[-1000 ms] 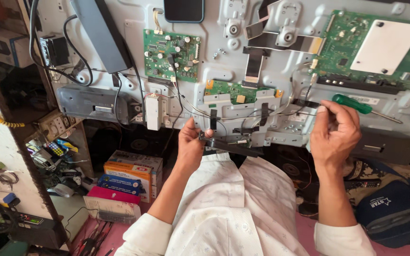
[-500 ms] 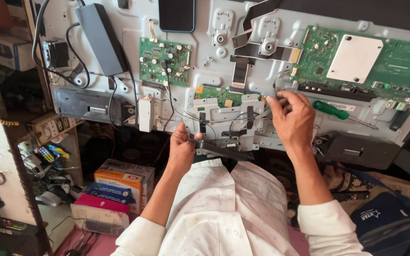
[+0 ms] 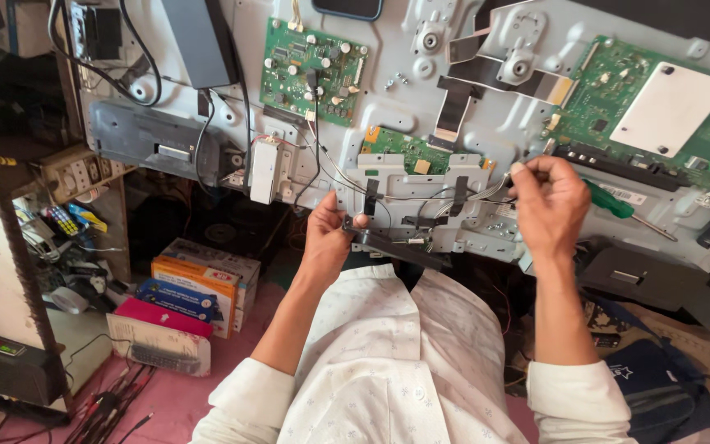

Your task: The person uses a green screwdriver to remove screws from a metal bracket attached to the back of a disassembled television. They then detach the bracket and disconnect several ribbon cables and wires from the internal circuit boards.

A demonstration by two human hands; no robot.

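A: What is the left hand (image 3: 328, 238) doing?

B: It is closing around the near end of a long black plastic strip (image 3: 396, 247), thumb on top, at the lower edge of the grey sheet-metal back panel (image 3: 421, 99) of the opened flat screen.

A: And where is that strip lying?

B: It is slanting from the left hand down to the right, just under the pale metal bracket (image 3: 425, 193) in the middle of the panel, above the person's white patterned shirt (image 3: 388, 362).

A: Is the right hand (image 3: 548, 205) gripping anything?

B: Its fingers are curling shut, pinching thin grey wires (image 3: 486, 191) that are running off the bracket's right side. A green-handled screwdriver (image 3: 614, 205) is sticking out beside it; I cannot tell whether the hand is holding it or it is resting on the panel.

A: What is sitting around them?

B: A small green circuit board (image 3: 310, 70) is sitting upper left, a larger green board with a white square plate (image 3: 667, 107) at right, and black flat ribbon cables (image 3: 458, 103) between them. Colourful cardboard boxes (image 3: 199, 284) are lying on the pink floor at left.
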